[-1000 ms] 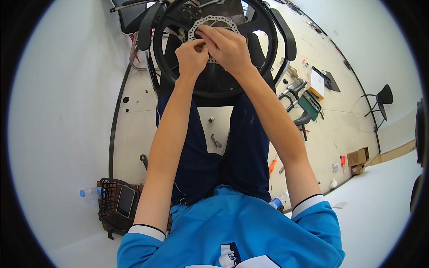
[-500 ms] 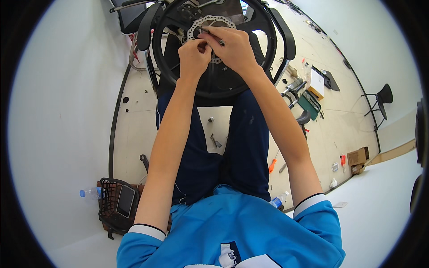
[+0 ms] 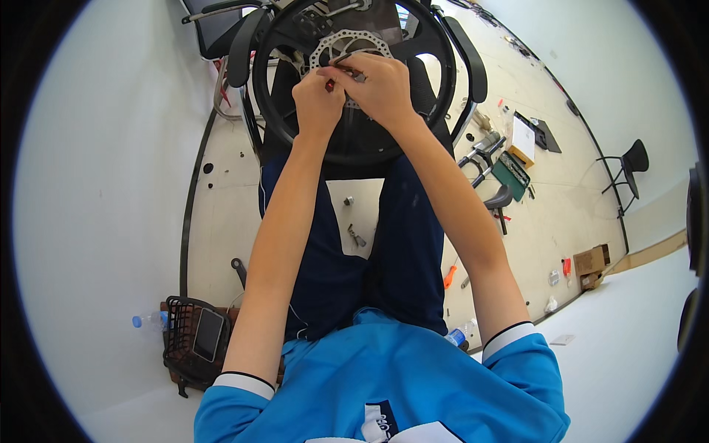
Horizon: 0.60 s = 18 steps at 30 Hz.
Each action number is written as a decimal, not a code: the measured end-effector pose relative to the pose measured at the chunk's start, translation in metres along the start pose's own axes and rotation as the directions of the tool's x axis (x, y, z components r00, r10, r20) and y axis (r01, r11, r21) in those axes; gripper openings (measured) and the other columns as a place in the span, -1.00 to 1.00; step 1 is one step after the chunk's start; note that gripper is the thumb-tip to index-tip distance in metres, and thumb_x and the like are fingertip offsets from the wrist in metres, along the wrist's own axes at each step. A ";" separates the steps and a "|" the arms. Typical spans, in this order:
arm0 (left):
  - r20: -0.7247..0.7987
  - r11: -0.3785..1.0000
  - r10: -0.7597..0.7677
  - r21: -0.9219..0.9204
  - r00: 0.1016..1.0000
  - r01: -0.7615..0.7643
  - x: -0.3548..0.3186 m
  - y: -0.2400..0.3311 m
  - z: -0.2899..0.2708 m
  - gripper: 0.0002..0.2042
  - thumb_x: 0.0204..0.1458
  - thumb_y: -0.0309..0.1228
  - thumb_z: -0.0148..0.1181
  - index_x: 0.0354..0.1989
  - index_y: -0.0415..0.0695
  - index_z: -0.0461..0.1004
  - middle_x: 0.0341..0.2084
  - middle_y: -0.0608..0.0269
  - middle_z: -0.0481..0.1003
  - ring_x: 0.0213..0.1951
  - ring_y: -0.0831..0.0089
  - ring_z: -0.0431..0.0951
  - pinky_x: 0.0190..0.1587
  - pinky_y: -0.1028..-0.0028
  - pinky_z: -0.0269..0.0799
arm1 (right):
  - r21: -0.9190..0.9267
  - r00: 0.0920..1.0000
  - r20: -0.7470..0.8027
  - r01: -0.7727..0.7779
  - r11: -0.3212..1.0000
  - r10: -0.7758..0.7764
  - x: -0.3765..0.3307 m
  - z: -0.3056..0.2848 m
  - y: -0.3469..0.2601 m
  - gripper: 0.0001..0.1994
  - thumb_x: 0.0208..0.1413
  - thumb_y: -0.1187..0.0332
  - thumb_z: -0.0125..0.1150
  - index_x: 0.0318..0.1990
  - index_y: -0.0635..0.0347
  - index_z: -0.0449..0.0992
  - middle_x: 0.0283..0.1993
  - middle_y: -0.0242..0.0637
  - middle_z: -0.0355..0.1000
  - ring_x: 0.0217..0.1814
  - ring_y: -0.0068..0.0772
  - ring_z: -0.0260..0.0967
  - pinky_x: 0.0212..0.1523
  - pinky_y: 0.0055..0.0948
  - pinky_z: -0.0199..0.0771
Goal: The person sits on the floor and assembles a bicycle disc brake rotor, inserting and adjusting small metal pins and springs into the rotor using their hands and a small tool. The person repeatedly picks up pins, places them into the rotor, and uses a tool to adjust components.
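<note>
A black spoked wheel (image 3: 448, 81) lies across a black chair in front of me. A silver perforated brake disc (image 3: 351, 35) sits at its hub. Over the disc's near left part, my left hand (image 3: 317, 105) is closed, with a small red bit showing between its fingers. My right hand (image 3: 380, 87) is pinched against the left fingertips, and a thin dark piece shows by its index finger. The fingers hide most of what both hands hold, so I cannot make out its kind.
Black armrests (image 3: 467, 55) flank the wheel. Right on the floor lie a green tool case (image 3: 509, 173), a white-topped box (image 3: 522, 139) and an orange-handled screwdriver (image 3: 450, 277). A black basket (image 3: 177, 340) holding a phone (image 3: 209, 334) stands lower left. Metal parts (image 3: 357, 236) lie between my legs.
My right hand has come slightly down and left, closer over the left hand. The left hand has turned a little, and the red bit now shows. The wheel has hardly moved.
</note>
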<state>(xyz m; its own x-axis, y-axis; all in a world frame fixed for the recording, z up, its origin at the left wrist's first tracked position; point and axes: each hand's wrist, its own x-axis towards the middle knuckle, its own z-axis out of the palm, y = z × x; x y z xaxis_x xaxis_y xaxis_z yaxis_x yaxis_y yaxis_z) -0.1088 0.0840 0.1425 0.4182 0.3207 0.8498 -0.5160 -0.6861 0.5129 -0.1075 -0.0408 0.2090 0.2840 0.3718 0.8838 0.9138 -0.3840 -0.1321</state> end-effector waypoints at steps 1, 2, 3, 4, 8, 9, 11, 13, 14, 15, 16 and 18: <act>0.008 1.000 0.011 -0.014 1.000 -0.011 0.000 0.001 0.000 -0.90 -0.07 -0.48 0.29 -0.45 -0.28 0.56 -0.58 -0.01 0.53 -0.51 0.14 0.60 -0.43 0.36 0.44 | 0.067 1.000 -0.020 -0.019 0.998 0.020 -0.003 0.004 0.000 -0.87 0.04 0.33 0.40 -0.33 0.18 0.70 -0.47 -0.26 0.59 -0.47 -0.39 0.57 -0.43 -0.58 0.48; 0.015 0.999 0.022 -0.029 1.000 -0.021 0.001 0.002 0.000 -0.92 -0.06 -0.51 0.27 -0.45 -0.28 0.57 -0.56 -0.01 0.53 -0.50 0.13 0.60 -0.42 0.35 0.46 | 0.135 0.998 -0.039 -0.037 0.990 0.042 -0.006 0.008 0.000 -0.89 0.05 0.37 0.38 -0.29 0.18 0.70 -0.45 -0.25 0.60 -0.44 -0.39 0.58 -0.40 -0.58 0.50; 0.023 0.999 0.033 -0.043 0.999 -0.032 0.001 0.003 0.000 -0.94 -0.04 -0.54 0.25 -0.44 -0.28 0.57 -0.55 -0.01 0.53 -0.49 0.11 0.59 -0.41 0.34 0.48 | 0.201 0.996 -0.057 -0.053 0.978 0.066 -0.008 0.010 -0.001 -0.88 0.06 0.41 0.36 -0.25 0.17 0.71 -0.43 -0.24 0.61 -0.42 -0.40 0.59 -0.37 -0.57 0.52; 0.024 0.998 0.024 -0.056 0.999 -0.023 0.001 0.004 0.000 -0.95 -0.04 -0.55 0.24 -0.43 -0.28 0.57 -0.55 0.00 0.53 -0.49 0.11 0.59 -0.42 0.35 0.47 | 0.229 0.995 -0.035 -0.085 0.970 0.096 -0.009 0.010 -0.001 -0.86 0.06 0.43 0.34 -0.22 0.17 0.71 -0.40 -0.22 0.62 -0.40 -0.41 0.60 -0.35 -0.57 0.53; 0.048 0.998 0.005 -0.064 0.999 -0.002 -0.004 0.004 -0.002 -0.97 -0.03 -0.61 0.22 -0.41 -0.28 0.56 -0.56 0.02 0.52 -0.50 0.13 0.58 -0.43 0.37 0.46 | 0.262 0.991 -0.009 -0.125 0.957 0.132 -0.010 0.007 -0.002 -0.81 0.05 0.49 0.31 -0.16 0.18 0.70 -0.33 -0.19 0.64 -0.35 -0.44 0.62 -0.31 -0.56 0.55; 0.045 0.999 0.022 -0.051 0.999 -0.020 0.000 0.003 -0.001 -0.97 -0.04 -0.62 0.22 -0.41 -0.28 0.56 -0.56 0.02 0.52 -0.51 0.14 0.58 -0.43 0.38 0.46 | 0.253 0.992 -0.019 -0.112 0.961 0.121 -0.010 0.007 -0.003 -0.81 0.04 0.49 0.31 -0.16 0.19 0.70 -0.32 -0.19 0.64 -0.34 -0.45 0.62 -0.31 -0.56 0.55; 0.005 0.997 0.062 -0.049 0.998 -0.062 0.008 0.007 0.000 -0.97 -0.05 -0.63 0.24 -0.42 -0.28 0.56 -0.55 0.03 0.52 -0.51 0.16 0.58 -0.43 0.39 0.47 | 0.226 0.987 -0.041 -0.143 0.964 0.156 -0.009 0.005 0.000 -0.83 0.04 0.48 0.27 -0.20 0.22 0.69 -0.36 -0.14 0.62 -0.38 -0.31 0.61 -0.33 -0.50 0.55; -0.047 0.994 0.083 -0.065 0.995 -0.086 0.000 0.012 -0.006 -0.95 -0.07 -0.63 0.26 -0.41 -0.28 0.56 -0.55 0.05 0.54 -0.51 0.19 0.58 -0.43 0.40 0.47 | 0.275 0.982 -0.101 -0.125 0.953 0.158 -0.015 0.006 -0.002 -0.84 0.04 0.48 0.26 -0.23 0.24 0.69 -0.39 -0.13 0.61 -0.40 -0.25 0.61 -0.35 -0.47 0.55; -0.069 0.993 0.089 -0.072 0.994 -0.093 -0.004 0.014 -0.008 -0.94 -0.08 -0.63 0.27 -0.41 -0.27 0.57 -0.54 0.05 0.54 -0.51 0.21 0.58 -0.43 0.41 0.47 | 0.273 0.981 -0.106 -0.127 0.954 0.161 -0.014 0.006 -0.002 -0.84 0.04 0.48 0.26 -0.24 0.24 0.69 -0.39 -0.13 0.61 -0.40 -0.25 0.61 -0.35 -0.47 0.55; -0.066 0.988 0.145 -0.036 0.987 -0.148 0.005 0.012 -0.008 -0.91 -0.11 -0.61 0.30 -0.38 -0.28 0.58 -0.52 0.07 0.57 -0.50 0.25 0.61 -0.43 0.44 0.49 | 0.270 0.980 -0.112 -0.129 0.954 0.164 -0.011 0.006 0.000 -0.84 0.03 0.47 0.27 -0.24 0.24 0.69 -0.39 -0.13 0.61 -0.40 -0.25 0.61 -0.35 -0.47 0.54; -0.065 0.992 0.109 -0.055 0.992 -0.113 0.003 0.010 -0.006 -0.90 -0.11 -0.61 0.31 -0.38 -0.28 0.59 -0.52 0.07 0.57 -0.50 0.25 0.62 -0.42 0.44 0.49 | 0.268 0.980 -0.122 -0.117 0.956 0.154 -0.005 0.006 0.001 -0.84 0.03 0.47 0.28 -0.24 0.24 0.69 -0.39 -0.13 0.61 -0.40 -0.25 0.61 -0.35 -0.47 0.54; -0.061 0.994 0.038 -0.095 0.997 -0.044 -0.003 0.003 -0.002 -0.89 -0.11 -0.60 0.31 -0.37 -0.28 0.59 -0.52 0.06 0.57 -0.49 0.24 0.62 -0.42 0.44 0.49 | 0.229 0.980 -0.136 -0.110 0.967 0.144 -0.007 0.010 0.000 -0.85 0.01 0.46 0.29 -0.26 0.24 0.69 -0.39 -0.13 0.61 -0.42 -0.25 0.60 -0.36 -0.48 0.54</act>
<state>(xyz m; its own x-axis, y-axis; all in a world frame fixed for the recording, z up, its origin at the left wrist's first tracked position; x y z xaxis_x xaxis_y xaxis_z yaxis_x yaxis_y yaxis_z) -0.1127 0.0822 0.1421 0.3518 0.3336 0.8746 -0.6027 -0.6341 0.4844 -0.1065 -0.0356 0.1981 0.3704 0.1939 0.9084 0.9189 -0.2191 -0.3280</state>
